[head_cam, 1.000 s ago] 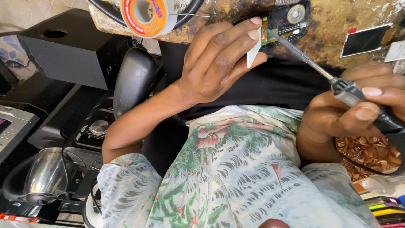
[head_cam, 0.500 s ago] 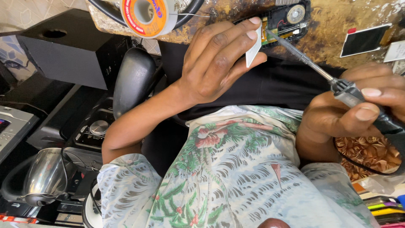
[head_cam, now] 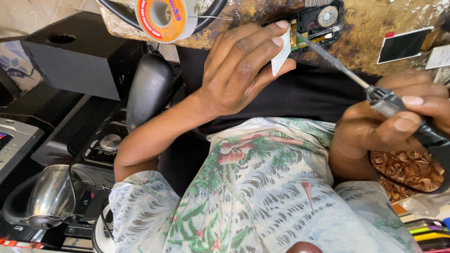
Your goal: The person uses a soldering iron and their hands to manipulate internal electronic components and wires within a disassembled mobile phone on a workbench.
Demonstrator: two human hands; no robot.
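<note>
At the near edge of the stained bench, your left hand pinches a small white card between thumb and fingertips and holds it against the open circuit board. Your right hand is closed in a pen-style grip on the handle of a soldering iron, whose thin shaft runs up and left so that the tip meets the board just beside the card.

The main risk is heat: the tip sits very close to the card and to your left fingertips, so a small slip of the right hand could probably scorch the card or burn a finger. The board lies at the bench edge, over your lap, so a push from the iron could shift it or tip it off. The solder reel, with its loose wire trailing right, lies near enough to snag.

Much is hidden. Your left fingers cover part of the board, and the contact point is too small to make out. The iron's lower handle is buried in your right hand, and the frame cuts off the top of the reel and board.
</note>
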